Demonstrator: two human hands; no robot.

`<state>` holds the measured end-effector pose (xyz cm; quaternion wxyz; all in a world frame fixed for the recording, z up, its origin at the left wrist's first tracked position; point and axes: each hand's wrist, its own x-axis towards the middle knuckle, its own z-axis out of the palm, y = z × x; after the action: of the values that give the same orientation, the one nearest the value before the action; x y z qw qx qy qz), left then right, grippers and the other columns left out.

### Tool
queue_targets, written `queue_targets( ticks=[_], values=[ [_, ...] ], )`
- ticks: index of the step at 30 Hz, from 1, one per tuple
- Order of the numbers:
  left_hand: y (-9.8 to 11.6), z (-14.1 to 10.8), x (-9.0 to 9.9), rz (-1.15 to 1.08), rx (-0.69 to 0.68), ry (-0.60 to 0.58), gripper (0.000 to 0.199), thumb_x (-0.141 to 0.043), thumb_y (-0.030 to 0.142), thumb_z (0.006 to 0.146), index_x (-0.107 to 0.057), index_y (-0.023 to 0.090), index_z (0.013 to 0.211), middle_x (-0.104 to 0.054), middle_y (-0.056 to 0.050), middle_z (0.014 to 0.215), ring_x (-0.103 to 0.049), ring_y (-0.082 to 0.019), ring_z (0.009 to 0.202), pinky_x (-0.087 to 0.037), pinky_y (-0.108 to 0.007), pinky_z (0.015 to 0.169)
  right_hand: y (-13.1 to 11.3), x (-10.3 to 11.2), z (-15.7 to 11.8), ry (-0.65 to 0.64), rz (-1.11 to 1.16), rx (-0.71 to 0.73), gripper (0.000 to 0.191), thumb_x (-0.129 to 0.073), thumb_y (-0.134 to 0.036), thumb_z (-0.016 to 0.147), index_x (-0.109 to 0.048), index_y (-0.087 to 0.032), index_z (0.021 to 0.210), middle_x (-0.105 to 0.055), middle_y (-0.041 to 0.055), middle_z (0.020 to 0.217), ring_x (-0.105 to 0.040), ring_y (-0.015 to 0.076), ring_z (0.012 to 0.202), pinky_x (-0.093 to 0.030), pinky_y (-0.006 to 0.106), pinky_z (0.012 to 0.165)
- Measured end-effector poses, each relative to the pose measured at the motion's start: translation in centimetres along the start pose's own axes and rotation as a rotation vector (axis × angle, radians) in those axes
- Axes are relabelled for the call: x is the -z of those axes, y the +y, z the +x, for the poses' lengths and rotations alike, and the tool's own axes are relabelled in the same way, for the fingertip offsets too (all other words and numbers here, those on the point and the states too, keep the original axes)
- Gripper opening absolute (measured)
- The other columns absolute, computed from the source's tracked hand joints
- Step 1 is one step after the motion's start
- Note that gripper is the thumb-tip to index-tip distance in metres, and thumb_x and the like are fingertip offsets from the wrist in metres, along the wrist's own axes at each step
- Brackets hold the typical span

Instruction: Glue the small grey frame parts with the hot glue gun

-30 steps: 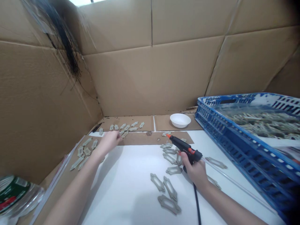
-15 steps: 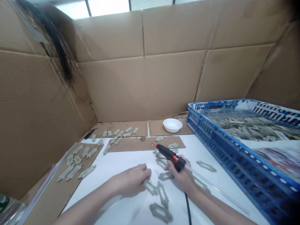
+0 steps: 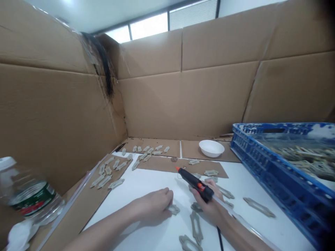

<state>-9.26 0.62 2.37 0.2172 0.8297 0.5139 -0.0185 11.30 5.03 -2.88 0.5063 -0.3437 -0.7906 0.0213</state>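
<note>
Black glue gun [image 3: 195,184] — in right hand [image 3: 210,209]

Blue plastic crate [image 3: 272,168], slatted walls, at right, heaped with pale shaped pieces behind clear film. White bowl [image 3: 211,148], round, on a cardboard sheet [image 3: 157,142] at the back of the white counter [image 3: 125,198]. Clear plastic water bottle [image 3: 32,195], green-and-red label, white cap, at left. Crumpled white tissue [image 3: 18,236] beside it. Thin black tool [image 3: 119,147], back corner. Cardboard walls [image 3: 183,104] on two sides, black fibrous tuft [image 3: 106,66] at their corner. Window [image 3: 149,28] above.
</note>
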Motion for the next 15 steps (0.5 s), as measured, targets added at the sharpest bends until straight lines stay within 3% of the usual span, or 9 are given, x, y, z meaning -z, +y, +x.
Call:
queue_targets(
  ticks=[4, 8, 12, 15],
  values=[
    [-0.4, 0.5, -0.3, -0.065, 0.033, -0.015, 0.018, -0.054, 0.027, 0.068, -0.048, 0.020, 0.084, -0.053, -0.005, 0.085, -0.050, -0.017, 0.068, -0.036, -0.025, 0.056, 0.0, 0.0, 0.1, 0.024, 0.010, 0.005, 0.017, -0.048, -0.027, 0.081, -0.044, -0.021, 0.065, -0.052, -0.0026, 0.058, -0.048, 0.0128, 0.049, -0.038, 0.031, 0.057],
    [-2.3, 1.2, 0.0, -0.229, 0.014, -0.004, 0.013, -0.057, 0.026, 0.066, -0.050, 0.020, 0.075, -0.049, 0.002, 0.069, -0.042, -0.012, 0.056, -0.031, -0.023, 0.049, 0.0, 0.3, 0.0, 0.012, 0.000, 0.024, 0.018, -0.047, -0.027, 0.081, -0.043, -0.021, 0.064, -0.051, -0.0027, 0.056, -0.047, 0.0131, 0.049, -0.038, 0.031, 0.055],
    [-3.8, 2.3, -0.3, -0.730, -0.068, -0.042, 0.018, -0.054, 0.033, 0.071, -0.048, 0.017, 0.066, -0.043, 0.003, 0.059, -0.041, -0.010, 0.052, -0.036, -0.023, 0.050, 0.2, 0.4, -0.3, -0.027, -0.001, 0.059, 0.018, -0.047, -0.025, 0.081, -0.045, -0.020, 0.064, -0.050, -0.0024, 0.056, -0.048, 0.0131, 0.053, -0.037, 0.031, 0.059],
    [-3.9, 3.3, -1.4, -1.158, -0.063, 0.163, 0.021, -0.054, 0.035, 0.072, -0.047, 0.015, 0.071, -0.048, 0.001, 0.063, -0.050, -0.010, 0.056, -0.043, -0.024, 0.056, 0.2, 0.4, -0.3, -0.039, -0.002, 0.066, 0.017, -0.047, -0.024, 0.080, -0.045, -0.020, 0.064, -0.049, -0.0020, 0.055, -0.047, 0.0130, 0.054, -0.037, 0.031, 0.059]
  ],
)
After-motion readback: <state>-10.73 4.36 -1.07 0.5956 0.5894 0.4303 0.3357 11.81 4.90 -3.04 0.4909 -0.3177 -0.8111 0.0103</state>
